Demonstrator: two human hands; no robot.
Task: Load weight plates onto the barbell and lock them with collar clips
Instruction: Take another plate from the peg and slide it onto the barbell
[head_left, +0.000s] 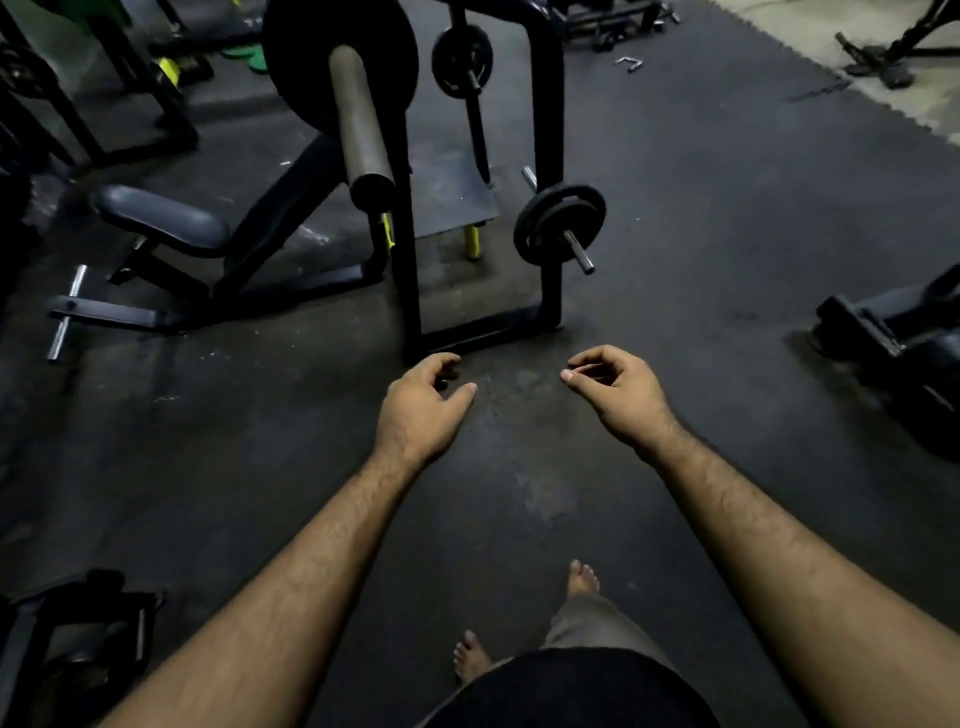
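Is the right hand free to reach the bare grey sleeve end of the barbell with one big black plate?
Probably yes: the right hand holds nothing, and open floor lies before the grey sleeve end.

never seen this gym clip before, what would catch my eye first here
Two bare forearms reach out from the bottom of the frame, the left hand and right hand loosely curled and empty above the dark floor. Just beyond them stands a black rack holding a barbell sleeve at upper centre, a big plate behind it. Small plates sit on a bar to the right.
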